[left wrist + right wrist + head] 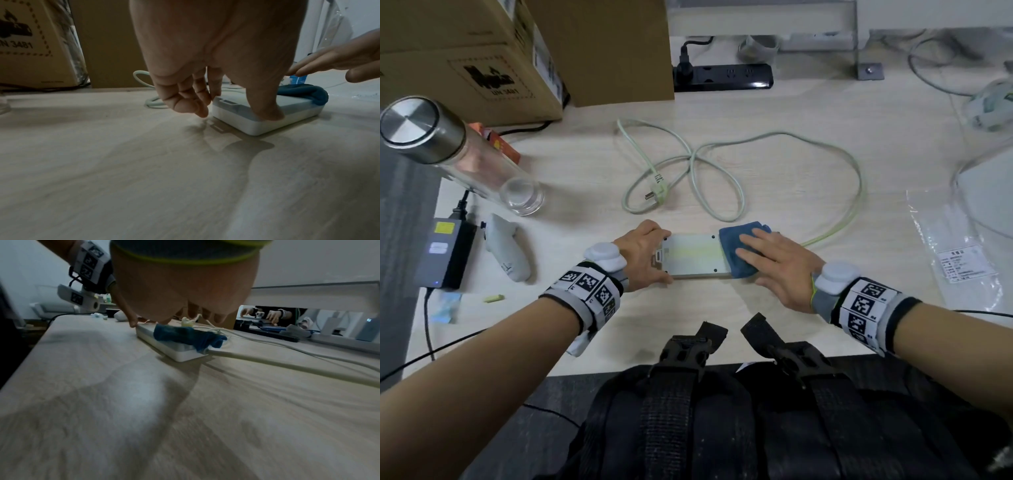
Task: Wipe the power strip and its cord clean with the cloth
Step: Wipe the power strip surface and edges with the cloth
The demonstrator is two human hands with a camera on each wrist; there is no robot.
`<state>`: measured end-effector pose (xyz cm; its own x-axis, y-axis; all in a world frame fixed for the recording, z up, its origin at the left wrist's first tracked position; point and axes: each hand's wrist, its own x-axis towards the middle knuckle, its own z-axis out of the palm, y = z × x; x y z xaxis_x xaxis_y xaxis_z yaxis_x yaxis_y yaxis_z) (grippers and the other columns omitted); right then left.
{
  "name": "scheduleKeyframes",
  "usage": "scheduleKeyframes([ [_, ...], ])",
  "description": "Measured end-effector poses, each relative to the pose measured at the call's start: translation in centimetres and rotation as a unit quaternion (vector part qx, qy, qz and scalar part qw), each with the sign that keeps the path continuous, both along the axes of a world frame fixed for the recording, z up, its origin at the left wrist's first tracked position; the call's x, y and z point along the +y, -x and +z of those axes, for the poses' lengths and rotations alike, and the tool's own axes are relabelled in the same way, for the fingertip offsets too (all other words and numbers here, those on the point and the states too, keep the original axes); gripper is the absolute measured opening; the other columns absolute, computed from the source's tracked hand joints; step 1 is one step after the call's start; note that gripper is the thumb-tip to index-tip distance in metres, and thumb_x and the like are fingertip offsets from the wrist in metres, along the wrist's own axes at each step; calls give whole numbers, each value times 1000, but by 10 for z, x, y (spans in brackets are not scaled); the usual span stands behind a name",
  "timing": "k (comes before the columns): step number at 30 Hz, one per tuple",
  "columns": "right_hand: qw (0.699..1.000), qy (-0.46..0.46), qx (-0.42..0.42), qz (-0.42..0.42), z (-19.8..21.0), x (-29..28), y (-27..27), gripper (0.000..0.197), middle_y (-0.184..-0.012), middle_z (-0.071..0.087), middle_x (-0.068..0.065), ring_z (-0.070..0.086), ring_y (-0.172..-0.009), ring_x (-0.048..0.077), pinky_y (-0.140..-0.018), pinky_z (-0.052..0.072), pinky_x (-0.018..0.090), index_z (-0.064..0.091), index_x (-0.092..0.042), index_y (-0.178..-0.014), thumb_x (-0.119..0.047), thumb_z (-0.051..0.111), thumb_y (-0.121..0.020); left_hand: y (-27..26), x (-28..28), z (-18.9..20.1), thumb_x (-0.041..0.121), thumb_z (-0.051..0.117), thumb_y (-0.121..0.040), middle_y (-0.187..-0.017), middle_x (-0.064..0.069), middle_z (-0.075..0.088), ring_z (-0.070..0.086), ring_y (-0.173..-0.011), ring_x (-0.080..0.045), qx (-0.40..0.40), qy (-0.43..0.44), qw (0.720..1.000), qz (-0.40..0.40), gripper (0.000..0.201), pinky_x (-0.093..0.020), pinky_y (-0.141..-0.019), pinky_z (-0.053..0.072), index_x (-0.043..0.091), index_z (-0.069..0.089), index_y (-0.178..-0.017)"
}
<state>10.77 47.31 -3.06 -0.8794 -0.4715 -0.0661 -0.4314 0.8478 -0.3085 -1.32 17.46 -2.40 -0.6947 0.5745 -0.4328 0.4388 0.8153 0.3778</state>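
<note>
Head view: power strip (693, 255) lies left-right, cord (835, 226) exiting right.

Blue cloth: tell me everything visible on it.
The blue cloth looks like soft, plush microfibre, folded into a thick pad. It lies on the right end of the white power strip, which lies underside up, and overhangs the end where the cord exits. The right hand presses it with straight fingers.
</note>
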Motion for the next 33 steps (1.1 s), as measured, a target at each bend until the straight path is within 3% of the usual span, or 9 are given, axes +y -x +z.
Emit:
scheduleKeyframes([
  [4,997,-53,-47,23,-3,1,-3,65,-147,41,11,37,-136,34,-107,35,52,41,-11,-141,-33,65,-85,2,1,5,53,74,-72,-135,5,38,51,-114,-19,-8,11,1000,3,87,-32,-91,43,22,36,-143],
  [8,993,-101,-34,46,-13,10,-11,72,-153,31,7,19,-142,28,-117,12,43,29,-14,-145,-40,61,-86,4,4,4,52,76,-70,-131,7,39,52,-111,-19,-24,16,999,25,88,-30,-86,43,25,36,-143],
  [13,995,-96,19,35,-23,-34,5,57,-144,47,6,41,-134,32,-108,27,48,36,-15,-139,-43,32,-90,6,8,4,52,79,-65,-127,7,41,54,-104,-18,-28,30,999,31,88,-31,-84,46,25,41,-140],
  [16,995,-73,47,38,-27,-65,21,52,-139,52,8,47,-129,34,-104,33,52,44,-13,-135,-37,52,-89,6,8,3,52,79,-65,-123,7,42,55,-101,-18,-27,42,998,39,88,-33,-83,47,25,42,-139],
  [19,997,-44,29,55,-22,-71,28,58,-124,63,13,59,-114,39,-91,46,55,66,-6,-117,-19,86,-64,5,12,6,52,79,-65,-125,6,43,55,-102,-20,-19,66,997,33,89,-36,-85,48,24,40,-140],
  [22,995,-30,9,94,-14,-61,39,48,-103,72,11,68,-93,35,-76,56,38,74,-10,-97,-1,84,-51,6,16,10,53,77,-67,-126,4,42,55,-105,-22,-15,97,995,14,88,-38,-86,48,22,40,-141],
  [26,986,120,-93,-70,15,-56,49,26,-93,69,0,62,-86,21,-72,44,26,69,-21,-93,-2,58,-78,7,23,15,55,76,-67,-123,1,43,56,-102,-24,-5,139,990,-8,81,-41,-85,50,21,45,-134],
  [29,925,277,-136,-220,36,-45,60,21,-93,68,1,62,-85,20,-79,50,31,65,-24,-93,-8,53,-87,6,28,18,57,75,-67,-117,-1,45,56,-94,-25,6,171,985,-30,70,-42,-79,51,20,52,-121],
  [33,934,116,-167,-293,36,-18,65,33,-127,58,3,56,-112,23,-98,43,33,56,-23,-127,-26,52,-94,6,32,21,56,75,-66,-112,-2,46,55,-89,-25,16,182,982,-47,63,-38,-72,49,19,55,-113],
])
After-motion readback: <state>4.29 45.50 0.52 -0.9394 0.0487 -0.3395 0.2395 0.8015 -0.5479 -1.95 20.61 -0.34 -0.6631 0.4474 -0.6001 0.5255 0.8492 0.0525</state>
